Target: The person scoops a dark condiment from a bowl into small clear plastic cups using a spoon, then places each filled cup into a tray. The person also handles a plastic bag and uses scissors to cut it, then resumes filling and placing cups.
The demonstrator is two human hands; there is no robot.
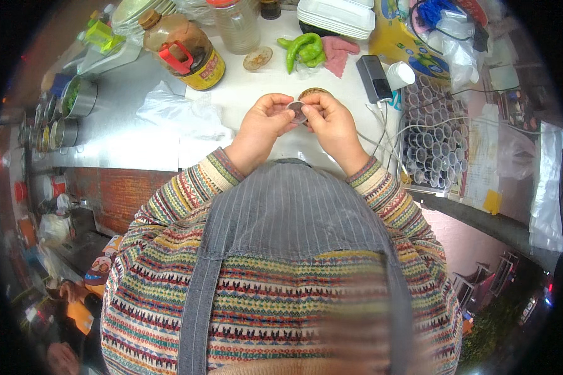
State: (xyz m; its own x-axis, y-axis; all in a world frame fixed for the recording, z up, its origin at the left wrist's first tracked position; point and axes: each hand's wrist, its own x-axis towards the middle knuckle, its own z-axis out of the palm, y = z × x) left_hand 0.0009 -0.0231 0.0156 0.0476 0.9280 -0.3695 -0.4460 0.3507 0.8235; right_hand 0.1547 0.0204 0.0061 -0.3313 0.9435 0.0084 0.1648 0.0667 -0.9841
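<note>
Close in front of my chest, both hands hold a small clear round sauce cup (pixel 298 111) with dark contents. My left hand (pixel 266 125) pinches its left edge between thumb and fingers. My right hand (pixel 333 125) grips the opposite edge, also with thumb and bent fingers. Whether a lid is on the cup I cannot tell. Just beyond my right fingers shows the rim of a brownish round dish (pixel 313 92), mostly hidden. To the right stands a tray packed with several similar small cups (pixel 435 140) of dark contents.
Green peppers (pixel 306 50), a pink cloth (pixel 339 53) and a black power bank (pixel 374 78) with cables lie beyond my hands. A white paper cup (pixel 401 75) is beside them. Farther left are a red-handled jar (pixel 191 53), a round lid (pixel 258 59) and a plastic bag (pixel 181 112).
</note>
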